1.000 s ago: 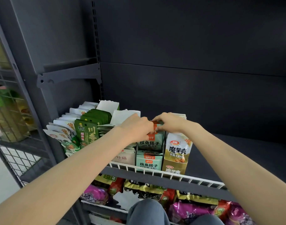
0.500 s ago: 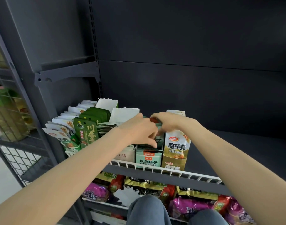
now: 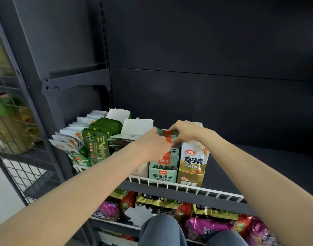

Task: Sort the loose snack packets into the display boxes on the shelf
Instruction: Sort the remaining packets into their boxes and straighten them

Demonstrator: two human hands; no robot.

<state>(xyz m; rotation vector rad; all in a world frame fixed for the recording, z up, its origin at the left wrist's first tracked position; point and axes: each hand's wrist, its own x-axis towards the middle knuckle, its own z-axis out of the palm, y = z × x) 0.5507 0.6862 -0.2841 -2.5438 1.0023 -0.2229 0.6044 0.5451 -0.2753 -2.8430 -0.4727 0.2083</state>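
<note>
shelf (image 3: 258, 167): dark grey metal board; right part bare; white wire rail (image 3: 187, 188) runs along the front edge
far left on shelf: white packets (image 3: 70, 139) in a fanned row, leaning toward the front
next: dark green packets (image 3: 97, 144) upright in a row, touching the white ones
middle: flat white packets (image 3: 123, 141) stacked behind a white box (image 3: 140, 170); two torn white flaps (image 3: 134, 125) stand up at the back
then: teal display box (image 3: 162, 175) with teal packets upright inside
rightmost: gold display box (image 3: 190, 178) holding white-and-gold packets (image 3: 194, 157); touches the teal box
lower shelf (image 3: 116, 224): purple, red and yellow-green bags lying in a jumble
</note>
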